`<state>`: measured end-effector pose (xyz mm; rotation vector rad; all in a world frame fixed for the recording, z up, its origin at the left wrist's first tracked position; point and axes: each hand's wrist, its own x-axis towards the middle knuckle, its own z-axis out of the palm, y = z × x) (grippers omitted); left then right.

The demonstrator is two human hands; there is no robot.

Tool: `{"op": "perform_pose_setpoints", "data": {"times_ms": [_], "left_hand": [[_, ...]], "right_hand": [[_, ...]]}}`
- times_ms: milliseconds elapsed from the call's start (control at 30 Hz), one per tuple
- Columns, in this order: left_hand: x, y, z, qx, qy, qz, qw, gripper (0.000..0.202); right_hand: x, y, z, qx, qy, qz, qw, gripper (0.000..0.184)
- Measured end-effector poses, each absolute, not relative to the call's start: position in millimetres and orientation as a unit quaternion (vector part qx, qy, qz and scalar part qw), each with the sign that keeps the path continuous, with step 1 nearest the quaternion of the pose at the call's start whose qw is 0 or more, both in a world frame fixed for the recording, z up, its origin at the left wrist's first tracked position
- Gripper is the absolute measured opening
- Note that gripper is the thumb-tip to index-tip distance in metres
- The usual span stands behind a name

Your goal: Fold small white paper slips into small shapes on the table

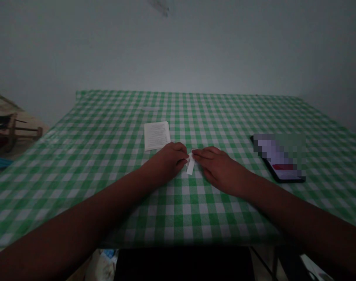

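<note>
A small folded strip of white paper (pixel 190 164) lies on the green-and-white checked tablecloth (pixel 107 156) near the middle of the table. My left hand (pixel 169 160) has its fingers curled and pinches the strip's left edge. From the other side my right hand (pixel 217 166) touches the strip's top end with its fingertips pressed together. Both forearms reach in from the near edge.
A printed white paper sheet (pixel 157 135) lies just behind my left hand. A phone (pixel 279 158) with a lit screen lies to the right of my right hand. A wall rises behind the table. A wooden chair (pixel 14 132) stands at far left.
</note>
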<state>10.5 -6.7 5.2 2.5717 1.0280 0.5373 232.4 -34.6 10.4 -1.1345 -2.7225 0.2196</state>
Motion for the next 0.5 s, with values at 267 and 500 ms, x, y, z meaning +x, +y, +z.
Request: {"op": "perform_pose_setpoints", "data": {"times_ms": [267, 500], "left_hand": [[9.9, -5.1, 3.7, 0.901, 0.355, 0.192, 0.158, 0.018], [10.2, -4.1, 6.2, 0.900, 0.354, 0.198, 0.157, 0.018]], "right_hand": [[229.5, -38.1, 12.3, -0.406, -0.907, 0.081, 0.078, 0.047], [226.7, -34.1, 9.0, -0.427, -0.896, 0.072, 0.097, 0.039]]}}
